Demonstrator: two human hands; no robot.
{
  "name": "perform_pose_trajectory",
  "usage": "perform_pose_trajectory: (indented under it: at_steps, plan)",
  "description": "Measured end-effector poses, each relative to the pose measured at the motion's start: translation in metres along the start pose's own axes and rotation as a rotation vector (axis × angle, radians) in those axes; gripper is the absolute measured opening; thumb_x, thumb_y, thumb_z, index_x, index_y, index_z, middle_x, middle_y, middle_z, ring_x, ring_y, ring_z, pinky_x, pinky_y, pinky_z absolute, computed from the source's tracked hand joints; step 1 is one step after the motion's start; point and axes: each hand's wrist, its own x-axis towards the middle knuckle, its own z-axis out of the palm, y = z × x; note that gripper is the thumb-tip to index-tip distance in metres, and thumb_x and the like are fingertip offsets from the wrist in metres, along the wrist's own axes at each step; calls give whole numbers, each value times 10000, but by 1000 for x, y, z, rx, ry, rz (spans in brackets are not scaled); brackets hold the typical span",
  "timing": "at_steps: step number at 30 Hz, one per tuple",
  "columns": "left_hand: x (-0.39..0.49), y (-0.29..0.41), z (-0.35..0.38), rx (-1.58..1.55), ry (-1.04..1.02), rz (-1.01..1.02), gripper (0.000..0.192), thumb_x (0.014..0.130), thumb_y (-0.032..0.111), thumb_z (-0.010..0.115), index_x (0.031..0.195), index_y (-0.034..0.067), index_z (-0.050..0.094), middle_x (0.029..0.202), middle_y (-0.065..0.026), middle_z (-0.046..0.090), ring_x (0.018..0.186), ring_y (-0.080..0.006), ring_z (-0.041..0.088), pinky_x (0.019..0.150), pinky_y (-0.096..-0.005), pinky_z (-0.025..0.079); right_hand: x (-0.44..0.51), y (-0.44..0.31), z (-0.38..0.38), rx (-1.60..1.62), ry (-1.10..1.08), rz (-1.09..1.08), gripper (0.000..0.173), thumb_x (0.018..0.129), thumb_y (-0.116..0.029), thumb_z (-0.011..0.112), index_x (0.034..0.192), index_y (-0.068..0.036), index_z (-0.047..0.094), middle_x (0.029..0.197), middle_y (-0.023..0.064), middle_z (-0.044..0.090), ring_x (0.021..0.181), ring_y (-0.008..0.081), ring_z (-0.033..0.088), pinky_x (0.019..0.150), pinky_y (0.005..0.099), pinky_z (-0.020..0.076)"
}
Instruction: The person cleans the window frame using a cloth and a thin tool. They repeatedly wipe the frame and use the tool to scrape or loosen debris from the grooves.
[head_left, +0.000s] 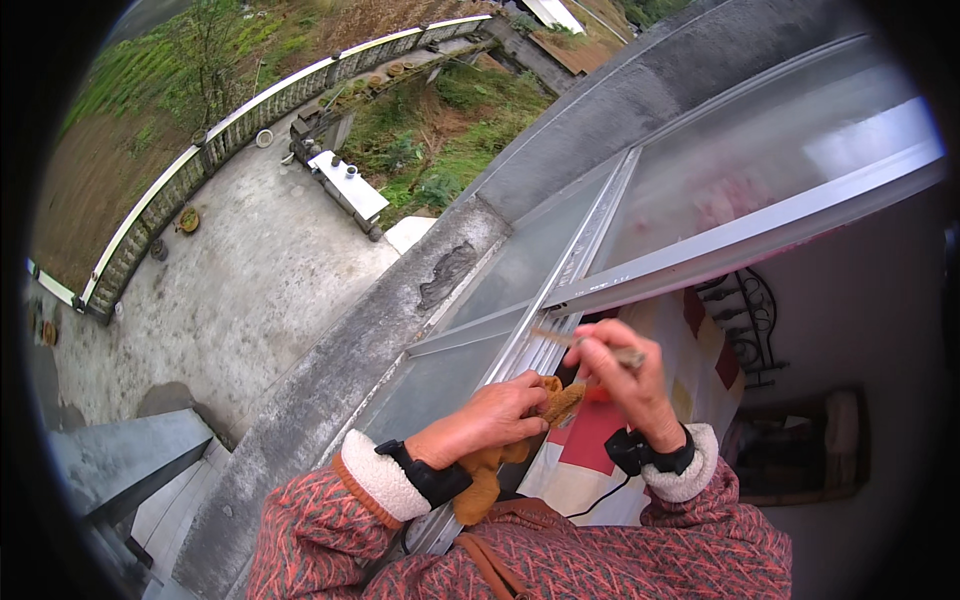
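Note:
My left hand (495, 411) grips a mustard-brown cloth (478, 495) at the lower track of an aluminium sliding window (517, 352). Part of the cloth bunches up past my fingers and the rest hangs below my wrist. In my right hand (626, 375) is a thin stick-like tool (631, 358), held like a pen. Its slim, blurred end reaches left over the window track, near the bottom corner of the sliding sash (742, 232). What kind of tool it is I cannot tell. Both wrists wear black strapped devices, and a black cable runs from the right one.
Outside the window runs a weathered concrete ledge (360, 352), with a paved yard (247, 225) far below and a balustrade (157, 195) around it. Indoors, a bed with a patchwork cover (592, 442) and a black metal bed frame (750, 315) lie to the right.

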Motion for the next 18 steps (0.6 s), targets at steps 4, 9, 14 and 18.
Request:
perform_pose_trajectory:
  at_steps: [4, 9, 14, 18]
  plan:
    - [-2, 9, 1, 58, -28, -29, 200, 816, 224, 597, 915, 54, 561, 1037, -95, 519, 904, -291, 580, 750, -388, 483, 23, 18, 1, -154, 185, -158, 136, 925, -110, 575, 985, 4, 621, 827, 59, 651, 680, 88, 569, 611, 224, 465]
    - [-6, 20, 3, 62, 24, 64, 176, 762, 170, 604, 857, 22, 609, 982, -116, 543, 934, -302, 571, 789, -403, 479, 16, 30, 17, -341, 44, -354, 112, 881, -90, 629, 938, 5, 616, 796, 125, 587, 680, 185, 588, 643, 279, 476]
    - [-4, 19, 7, 73, 43, 105, 175, 739, 150, 606, 845, 12, 622, 964, -120, 560, 936, -310, 568, 804, -403, 472, 16, 2, -9, -109, 158, -131, 175, 947, -159, 541, 890, -3, 599, 823, 39, 639, 676, 65, 551, 627, 218, 458]
    - [-2, 15, 9, 109, -3, 63, 161, 768, 179, 599, 844, 37, 592, 982, -103, 549, 958, -294, 567, 802, -394, 465, 73, 8, -10, -276, 302, -150, 242, 909, -210, 609, 820, 11, 571, 697, 76, 618, 623, 101, 546, 590, 268, 451]
